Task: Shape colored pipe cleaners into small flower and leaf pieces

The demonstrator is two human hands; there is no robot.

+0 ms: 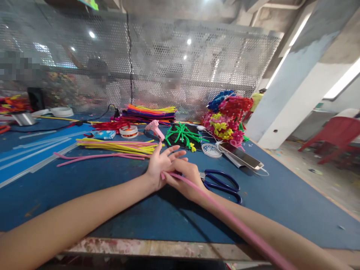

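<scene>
Blue tbl (281, 191): yel/pink stems (112, 147), blue-hndl tool (217, 186).

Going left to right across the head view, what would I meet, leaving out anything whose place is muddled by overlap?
Metal cup → blue-and-white packet → white roll → left hand → right hand → blue-handled tool → red chair.

Perforated metal screen (160, 56), slanting grey-and-white pillar (295, 86), red chair (332, 131), littered floor (332, 183), blue-topped table (281, 198)
</scene>
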